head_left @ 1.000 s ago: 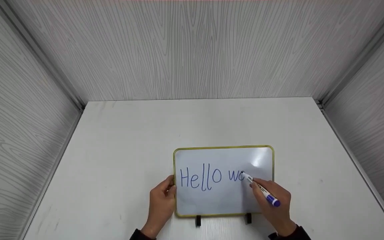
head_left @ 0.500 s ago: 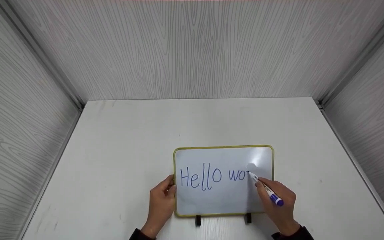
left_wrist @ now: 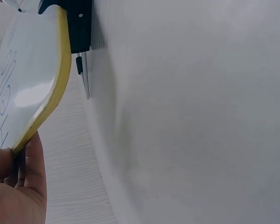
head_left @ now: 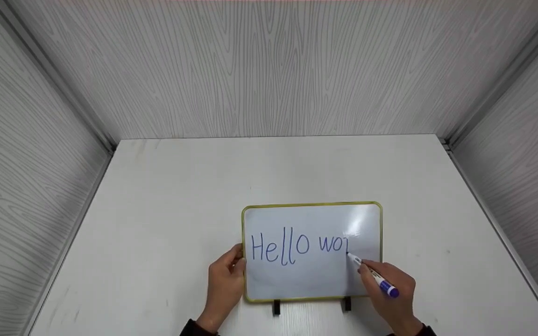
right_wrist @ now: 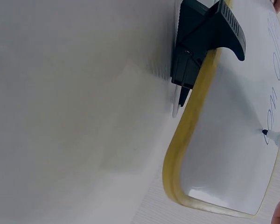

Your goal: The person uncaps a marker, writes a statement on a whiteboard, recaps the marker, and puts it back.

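A small whiteboard (head_left: 306, 280) with a yellow rim stands propped up, bearing the blue handwriting "Hello wo" and a further hooked stroke. My left hand (head_left: 226, 282) grips its left edge, thumb on the front; in the left wrist view the fingers (left_wrist: 35, 163) go behind the rim. My right hand (head_left: 392, 291) holds a white marker (head_left: 375, 276) with a blue end like a pen. Its dark tip meets the board at the bottom of the last stroke, as the right wrist view also shows at the marker tip (right_wrist: 265, 132).
Black clips (head_left: 276, 307) of a stand hold the board's lower edge; one clip (right_wrist: 203, 42) looms large in the right wrist view. The white table (head_left: 157, 224) is enclosed by grey wood-grain panels (head_left: 269, 70) at the back and both sides.
My right hand has shifted right, then down, with the marker. The "o" is closed and a hooked stroke now follows it. My left hand keeps its hold on the board's edge.
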Motion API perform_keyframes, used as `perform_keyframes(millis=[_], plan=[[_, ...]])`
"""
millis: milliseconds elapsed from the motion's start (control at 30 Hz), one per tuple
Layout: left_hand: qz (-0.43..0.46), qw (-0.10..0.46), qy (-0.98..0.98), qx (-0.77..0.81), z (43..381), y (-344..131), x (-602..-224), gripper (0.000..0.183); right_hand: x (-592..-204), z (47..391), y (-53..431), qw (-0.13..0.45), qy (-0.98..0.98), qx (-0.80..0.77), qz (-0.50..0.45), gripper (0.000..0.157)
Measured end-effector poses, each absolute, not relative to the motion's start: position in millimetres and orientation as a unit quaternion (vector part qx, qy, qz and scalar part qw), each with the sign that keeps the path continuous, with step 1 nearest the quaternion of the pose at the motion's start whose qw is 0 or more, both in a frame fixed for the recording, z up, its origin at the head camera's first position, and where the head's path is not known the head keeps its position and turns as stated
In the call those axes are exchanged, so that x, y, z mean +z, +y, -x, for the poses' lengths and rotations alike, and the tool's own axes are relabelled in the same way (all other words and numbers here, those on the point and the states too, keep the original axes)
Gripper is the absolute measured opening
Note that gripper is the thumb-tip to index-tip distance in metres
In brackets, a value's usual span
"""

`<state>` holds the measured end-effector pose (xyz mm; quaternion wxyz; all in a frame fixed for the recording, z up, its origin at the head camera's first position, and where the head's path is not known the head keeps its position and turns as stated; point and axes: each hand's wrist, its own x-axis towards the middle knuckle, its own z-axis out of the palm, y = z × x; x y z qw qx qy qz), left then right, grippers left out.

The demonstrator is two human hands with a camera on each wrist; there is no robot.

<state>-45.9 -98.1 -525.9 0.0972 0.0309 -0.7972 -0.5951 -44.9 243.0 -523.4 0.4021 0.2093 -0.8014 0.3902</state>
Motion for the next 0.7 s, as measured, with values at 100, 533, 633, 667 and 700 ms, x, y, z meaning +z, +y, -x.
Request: perform_keyframes(millis=[100, 533, 633, 667, 700], plan=[[-0.032, 0.096, -0.797, -0.595, 46.2, -98.1, -526.0, 0.040, -522.0, 47.0, 242.9, 0.404, -0.801, 0.389, -0.212, 0.019], [-0.033, 0.092, -0.800, -0.593, 46.6, -98.5, -527.6, 0.041, -512.8, 57.8, 242.6, 0.409, -0.806, 0.383, -0.191, 0.019], [-0.033, 0.089, -0.798, -0.596, 46.1, -98.3, -526.8, 0.041, -511.8, 56.7, 242.7, 0.406, -0.809, 0.387, -0.178, 0.021], [-0.034, 0.088, -0.798, -0.596, 45.8, -98.3, -526.2, 0.041, -511.6, 56.2, 242.8, 0.405, -0.809, 0.388, -0.175, 0.021], [-0.034, 0.088, -0.798, -0.595, 45.5, -98.2, -525.6, 0.041, -511.6, 55.7, 242.8, 0.405, -0.809, 0.388, -0.173, 0.022]])
